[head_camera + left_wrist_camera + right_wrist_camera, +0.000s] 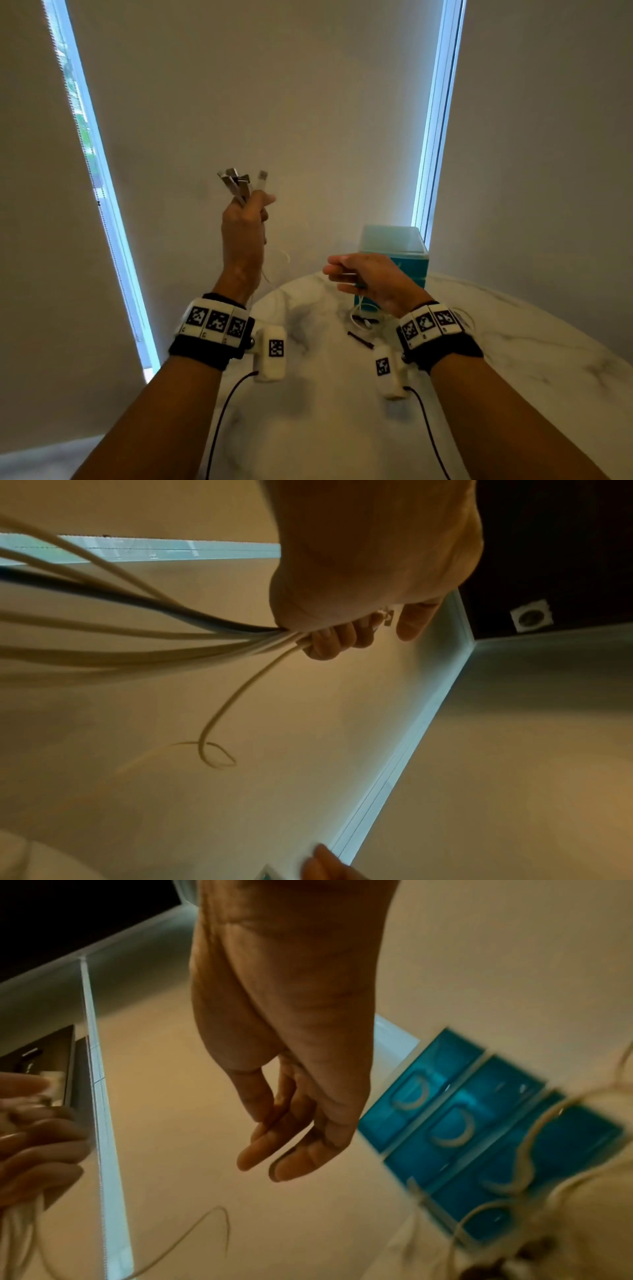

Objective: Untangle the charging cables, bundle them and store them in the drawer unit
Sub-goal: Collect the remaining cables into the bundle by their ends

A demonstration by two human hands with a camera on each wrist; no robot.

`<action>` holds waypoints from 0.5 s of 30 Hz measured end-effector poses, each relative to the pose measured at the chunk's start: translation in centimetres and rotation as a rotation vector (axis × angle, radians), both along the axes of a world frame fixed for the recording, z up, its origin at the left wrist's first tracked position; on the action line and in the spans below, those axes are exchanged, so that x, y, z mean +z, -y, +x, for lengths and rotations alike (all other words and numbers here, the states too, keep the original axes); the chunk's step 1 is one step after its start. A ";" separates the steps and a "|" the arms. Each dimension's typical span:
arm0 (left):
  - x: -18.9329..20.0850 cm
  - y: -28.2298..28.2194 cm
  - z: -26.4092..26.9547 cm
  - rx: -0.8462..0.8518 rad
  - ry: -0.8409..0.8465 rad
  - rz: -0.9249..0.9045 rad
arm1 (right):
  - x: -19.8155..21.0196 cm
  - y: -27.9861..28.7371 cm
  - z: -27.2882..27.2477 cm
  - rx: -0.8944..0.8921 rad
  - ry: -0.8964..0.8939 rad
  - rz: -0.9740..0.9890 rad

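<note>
I note left hand (pixel 244 229) raised, fingers (pixel 337 639) clenched round the charging cables (pixel 192 638), plugs up, long axis vertical | right hand (pixel 371 281) lower, nearer the hanging tails, fingers (pixel 270 1146) relaxed, holding nothing | drawer unit (pixel 394 255) on worktop (pixel 513 342) behind right hand, drawers closed, contents unseen.

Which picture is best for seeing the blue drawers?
The right wrist view. It shows the front of the drawers: three blue drawers with curved handles, though blurred. The head view shows only the top and a strip of the front behind the right hand. The left wrist view shows at most a tiny corner at the bottom edge.
</note>
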State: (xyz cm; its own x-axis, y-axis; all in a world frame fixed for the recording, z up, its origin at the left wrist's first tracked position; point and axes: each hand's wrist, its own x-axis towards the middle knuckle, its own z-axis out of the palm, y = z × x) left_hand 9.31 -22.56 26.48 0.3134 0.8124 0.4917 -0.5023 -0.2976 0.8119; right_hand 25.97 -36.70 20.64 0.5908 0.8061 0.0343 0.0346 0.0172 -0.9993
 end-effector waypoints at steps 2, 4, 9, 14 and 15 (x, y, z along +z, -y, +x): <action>-0.8 0.3 1.4 -0.022 -0.080 0.016 | -0.3 2.3 0.6 -0.072 0.017 0.019; -1.7 0.7 3.0 -0.097 -0.162 0.021 | -0.6 4.3 1.0 -0.103 0.026 0.006; -3.5 3.0 5.9 -0.359 -0.355 0.018 | -2.4 7.5 0.7 -0.092 0.055 0.013; -7.4 5.4 9.1 -0.633 -0.713 0.014 | -4.2 10.0 1.2 -0.261 -0.077 0.257; -8.5 5.7 9.9 -0.651 -0.779 0.018 | -4.7 10.3 1.3 -0.272 -0.096 0.266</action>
State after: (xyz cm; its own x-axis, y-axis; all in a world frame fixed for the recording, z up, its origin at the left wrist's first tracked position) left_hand 19.20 -28.29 17.96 0.9310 0.3638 -0.0280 0.0962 -0.1705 0.9807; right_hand 27.26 -46.99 15.93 0.7921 0.5904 0.1553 -0.0194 0.2787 -0.9602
